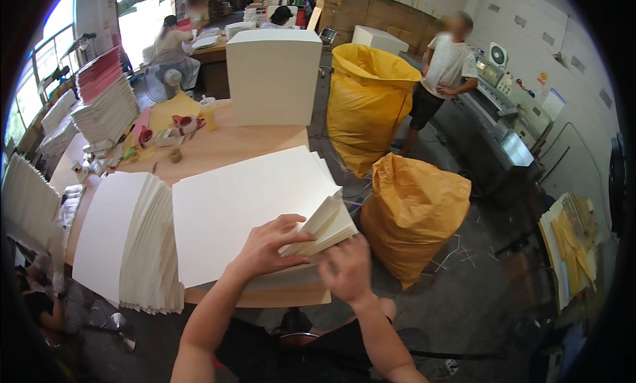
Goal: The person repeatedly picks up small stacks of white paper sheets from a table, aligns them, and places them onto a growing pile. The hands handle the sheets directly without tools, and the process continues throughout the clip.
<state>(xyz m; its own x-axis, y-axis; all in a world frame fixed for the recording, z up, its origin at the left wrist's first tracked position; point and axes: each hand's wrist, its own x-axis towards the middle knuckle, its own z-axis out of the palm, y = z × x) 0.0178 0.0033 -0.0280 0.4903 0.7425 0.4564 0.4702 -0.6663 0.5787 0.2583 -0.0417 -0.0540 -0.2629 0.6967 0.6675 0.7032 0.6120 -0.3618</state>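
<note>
The near edge of the light wooden desk (pixel 225 148) is taken up by 2 stacks: a fanned pile of white sheets (pixel 132 244) at the near left corner and a broad white paper stack (pixel 245 204) beside it, with only a narrow gap left between them. Bare wood is seen past them, toward the far edge, bounded by a tall white block of paper (pixel 273 75) and small clutter with tape rolls (pixel 169 134) at the left. Off the right edge, passage is narrowed by 2 bulging yellow sacks (pixel 411 211).
</note>
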